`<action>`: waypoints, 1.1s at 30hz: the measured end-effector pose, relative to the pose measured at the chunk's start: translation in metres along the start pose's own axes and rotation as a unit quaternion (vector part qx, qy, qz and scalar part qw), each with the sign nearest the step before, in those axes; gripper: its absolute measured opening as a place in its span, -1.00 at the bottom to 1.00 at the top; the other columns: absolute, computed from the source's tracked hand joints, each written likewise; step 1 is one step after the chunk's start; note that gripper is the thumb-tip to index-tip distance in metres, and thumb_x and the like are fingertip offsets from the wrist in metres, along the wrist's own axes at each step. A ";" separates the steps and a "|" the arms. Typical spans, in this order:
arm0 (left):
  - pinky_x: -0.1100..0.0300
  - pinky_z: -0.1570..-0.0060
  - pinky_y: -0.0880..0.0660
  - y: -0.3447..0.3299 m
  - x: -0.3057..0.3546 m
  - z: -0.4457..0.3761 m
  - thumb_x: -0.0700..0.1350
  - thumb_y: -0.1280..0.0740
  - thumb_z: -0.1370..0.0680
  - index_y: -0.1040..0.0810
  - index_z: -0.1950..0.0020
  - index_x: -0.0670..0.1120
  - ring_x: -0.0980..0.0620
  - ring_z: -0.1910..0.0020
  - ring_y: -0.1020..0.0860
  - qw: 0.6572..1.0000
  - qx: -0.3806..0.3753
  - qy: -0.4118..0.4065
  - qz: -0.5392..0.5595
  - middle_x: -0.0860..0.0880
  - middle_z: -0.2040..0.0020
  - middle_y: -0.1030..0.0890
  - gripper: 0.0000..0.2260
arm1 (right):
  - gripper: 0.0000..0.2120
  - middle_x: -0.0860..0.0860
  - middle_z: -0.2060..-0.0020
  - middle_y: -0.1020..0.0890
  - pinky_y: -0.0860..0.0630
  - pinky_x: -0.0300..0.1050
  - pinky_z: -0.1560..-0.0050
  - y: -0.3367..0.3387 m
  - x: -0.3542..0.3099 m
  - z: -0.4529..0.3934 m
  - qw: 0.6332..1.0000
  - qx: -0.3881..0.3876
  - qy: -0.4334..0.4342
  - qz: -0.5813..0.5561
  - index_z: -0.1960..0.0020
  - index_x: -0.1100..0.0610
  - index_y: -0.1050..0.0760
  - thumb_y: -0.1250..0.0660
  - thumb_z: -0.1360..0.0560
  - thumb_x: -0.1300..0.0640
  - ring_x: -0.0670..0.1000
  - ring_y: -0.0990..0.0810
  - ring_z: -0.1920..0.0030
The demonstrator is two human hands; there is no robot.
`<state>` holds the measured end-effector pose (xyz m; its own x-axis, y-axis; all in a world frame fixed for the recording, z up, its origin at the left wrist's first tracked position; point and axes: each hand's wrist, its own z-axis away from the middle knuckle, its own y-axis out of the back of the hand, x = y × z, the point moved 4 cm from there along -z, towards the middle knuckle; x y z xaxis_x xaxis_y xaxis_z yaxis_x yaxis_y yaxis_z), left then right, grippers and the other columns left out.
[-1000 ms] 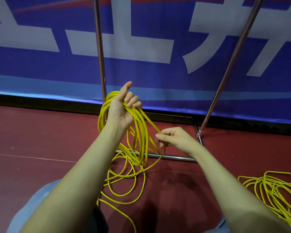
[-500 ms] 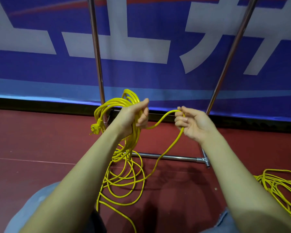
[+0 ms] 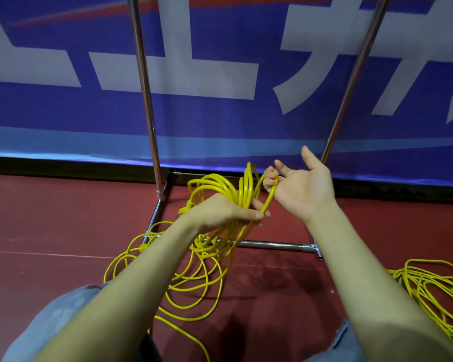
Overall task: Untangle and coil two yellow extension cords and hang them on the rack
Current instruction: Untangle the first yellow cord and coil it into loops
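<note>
Head view: left hand [image 3: 220,212] gripping yellow cord coil [image 3: 215,189], right hand [image 3: 304,189] half-open, fingers hooking one strand.

A bright yellow cord [image 3: 215,189] is showing in the middle of the frame, and another yellow cord [image 3: 434,286] at the lower right. The floor [image 3: 50,218] is looking dark red. The banner [image 3: 220,113] up top is showing blue with big white shapes. The rack [image 3: 147,100] is shining silver.
</note>
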<state>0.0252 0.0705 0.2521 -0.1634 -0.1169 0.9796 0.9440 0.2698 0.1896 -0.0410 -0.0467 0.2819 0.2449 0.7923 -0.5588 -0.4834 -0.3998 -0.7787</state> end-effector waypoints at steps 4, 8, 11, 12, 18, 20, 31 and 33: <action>0.38 0.34 -0.42 0.008 0.004 -0.001 -0.31 -0.28 -0.53 -0.59 0.07 -0.17 0.19 0.43 -0.51 0.989 0.069 -0.018 0.130 -0.02 0.31 -0.63 -0.89 | -0.66 0.16 0.19 -0.55 -0.44 -0.12 0.17 0.011 -0.002 -0.010 0.986 0.007 0.039 0.162 -0.02 0.23 -0.39 -0.08 -0.62 -0.05 0.07 -0.53 0.18; 0.35 0.38 -0.49 0.027 0.008 -0.003 -0.30 -0.24 -0.55 -0.55 0.05 -0.19 0.17 0.46 -0.53 0.937 0.183 -0.041 0.296 -0.05 0.32 -0.66 -0.90 | -0.68 0.10 0.15 -0.64 -0.48 -0.15 0.05 0.018 0.015 -0.010 0.928 -0.054 -0.022 0.367 0.00 0.21 -0.52 -0.07 -0.62 0.05 0.05 -0.60 0.09; 0.23 0.42 -0.55 0.042 0.009 -0.001 -0.24 -0.24 -0.58 -0.53 0.03 -0.13 0.18 0.42 -0.57 0.901 0.237 -0.040 0.362 -0.03 0.28 -0.68 -0.91 | -0.77 0.07 0.10 -0.64 -0.49 -0.16 -0.05 0.015 0.037 -0.005 0.894 -0.120 -0.066 0.426 -0.02 0.18 -0.54 -0.14 -0.60 0.11 -0.02 -0.61 0.10; 0.20 0.43 -0.56 0.044 0.009 -0.001 -0.22 -0.24 -0.58 -0.53 0.03 -0.12 0.19 0.40 -0.59 0.895 0.246 -0.035 0.369 -0.02 0.26 -0.69 -0.92 | -0.81 0.07 0.09 -0.64 -0.48 -0.18 -0.05 0.013 0.041 -0.004 0.885 -0.140 -0.062 0.439 -0.02 0.16 -0.55 -0.17 -0.59 0.14 -0.04 -0.61 0.10; 0.23 0.31 -0.51 0.052 0.003 -0.001 -0.22 -0.20 -0.59 -0.55 -0.05 -0.15 0.15 0.44 -0.56 0.928 0.201 -0.002 0.313 -0.05 0.18 -0.70 -0.86 | -0.87 0.01 0.35 -0.65 -0.59 -0.12 0.13 0.003 0.032 -0.002 0.889 -0.120 0.025 0.440 0.12 0.17 -0.51 -0.22 -0.56 0.25 -0.04 -0.65 0.28; 0.24 0.29 -0.51 0.054 -0.003 0.001 -0.24 -0.18 -0.59 -0.55 -0.04 -0.18 0.13 0.39 -0.59 0.945 0.182 0.031 0.270 -0.05 0.20 -0.70 -0.84 | -0.84 0.01 0.38 -0.64 -0.59 -0.12 0.22 -0.001 0.020 -0.001 0.908 -0.105 0.054 0.402 0.11 0.18 -0.50 -0.16 -0.58 0.24 -0.02 -0.66 0.32; 0.20 0.00 -0.57 0.013 0.000 0.008 -0.29 -0.27 -0.52 -0.54 -0.08 -0.22 0.01 0.10 -0.66 0.980 -0.070 0.020 0.185 -0.09 0.10 -0.69 -0.84 | -0.81 0.06 0.43 -0.64 -0.60 -0.18 0.36 -0.008 -0.008 -0.003 0.988 -0.022 0.091 0.125 0.11 0.26 -0.45 -0.13 -0.62 0.25 0.01 -0.68 0.34; 0.20 0.05 -0.56 0.007 0.000 0.006 -0.32 -0.41 -0.41 -0.55 -0.05 -0.20 0.02 0.13 -0.65 0.974 -0.086 -0.006 0.208 -0.07 0.14 -0.68 -0.77 | -0.82 0.07 0.39 -0.66 -0.60 -0.19 0.35 -0.006 -0.007 -0.005 0.989 -0.018 0.095 0.111 0.09 0.26 -0.46 -0.14 -0.62 0.22 0.00 -0.69 0.32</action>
<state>0.0302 0.0784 0.2539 0.2410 -0.0200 0.9703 0.9632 0.1276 -0.2366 -0.0357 -0.0519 0.2892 0.2904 0.5838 -0.7582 -0.5140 -0.5732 -0.6382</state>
